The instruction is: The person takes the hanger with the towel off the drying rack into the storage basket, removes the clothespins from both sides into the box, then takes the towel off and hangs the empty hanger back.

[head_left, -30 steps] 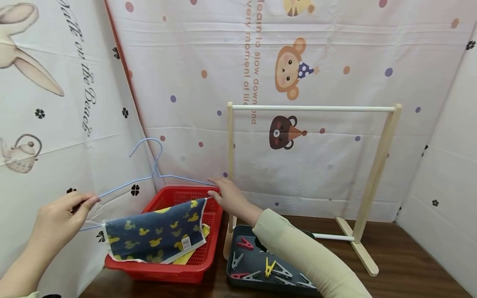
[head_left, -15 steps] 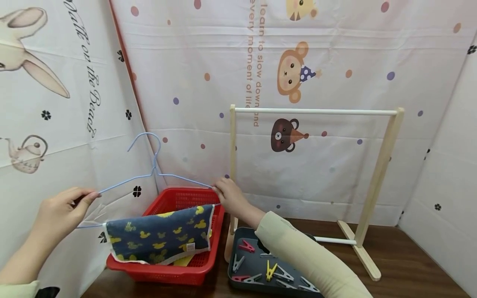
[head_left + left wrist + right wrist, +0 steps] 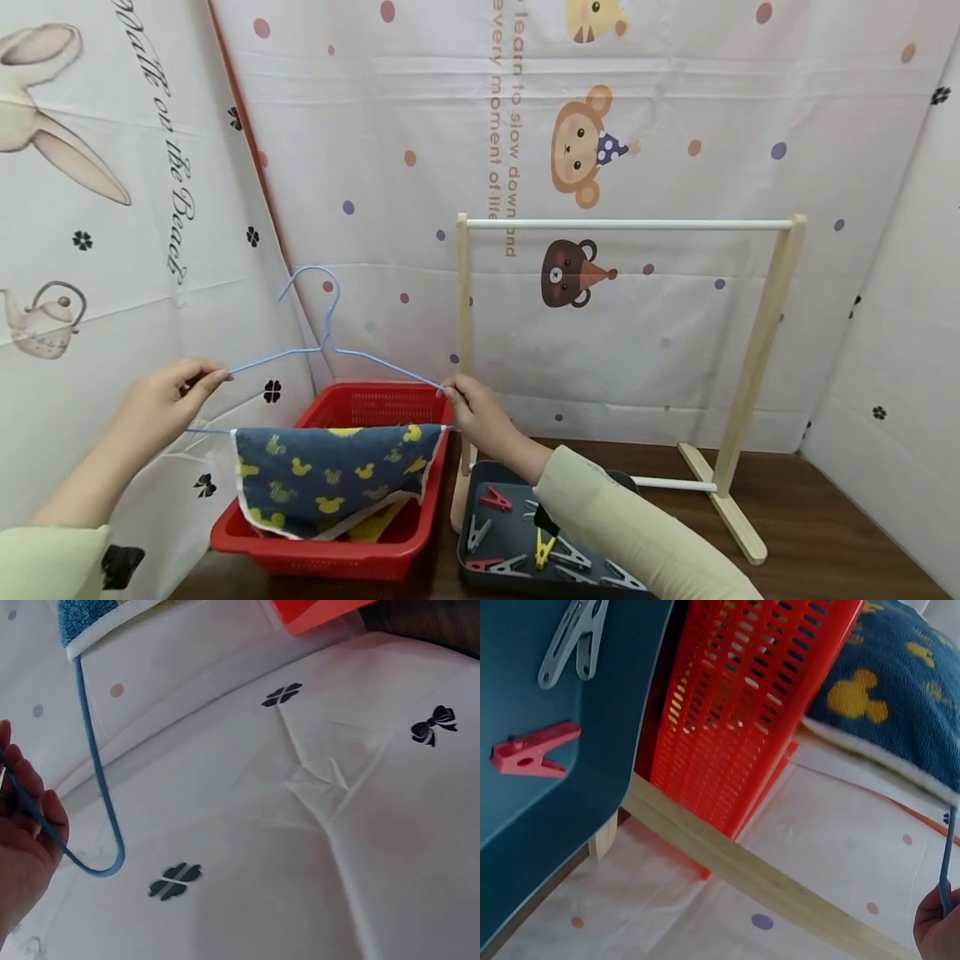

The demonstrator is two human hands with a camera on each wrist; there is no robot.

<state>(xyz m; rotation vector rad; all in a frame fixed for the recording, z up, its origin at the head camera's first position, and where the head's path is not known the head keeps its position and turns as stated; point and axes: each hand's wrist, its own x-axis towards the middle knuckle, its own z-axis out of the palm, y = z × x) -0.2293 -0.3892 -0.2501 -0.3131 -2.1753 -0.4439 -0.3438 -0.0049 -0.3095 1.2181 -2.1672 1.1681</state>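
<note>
A blue wire hanger (image 3: 288, 353) is held up by both hands, its hook at the top. Over its lower bar hangs a folded dark blue towel (image 3: 337, 475) with yellow mouse-head shapes. My left hand (image 3: 168, 400) pinches the hanger's left arm between thumb and fingers; the left wrist view shows the wire (image 3: 97, 765) bending round below that hand. At the other end my right hand (image 3: 483, 417) grips the right shoulder of the hanger. The towel hangs in front of and partly over the red basket (image 3: 322, 560), where some yellow cloth (image 3: 375, 525) shows.
Right of the basket, a dark tray (image 3: 480, 475) holds several clothespins, among them a red one (image 3: 536, 750) and a yellow one (image 3: 544, 550). A wooden drying rack (image 3: 757, 358) with a white top rod (image 3: 630, 224) stands behind the tray. Printed cloth walls surround the table.
Both hands have shifted slightly right with the hanger and towel. The left hand has risen, so the towel's top edge is now level. My right fingers have closed round the wire.
</note>
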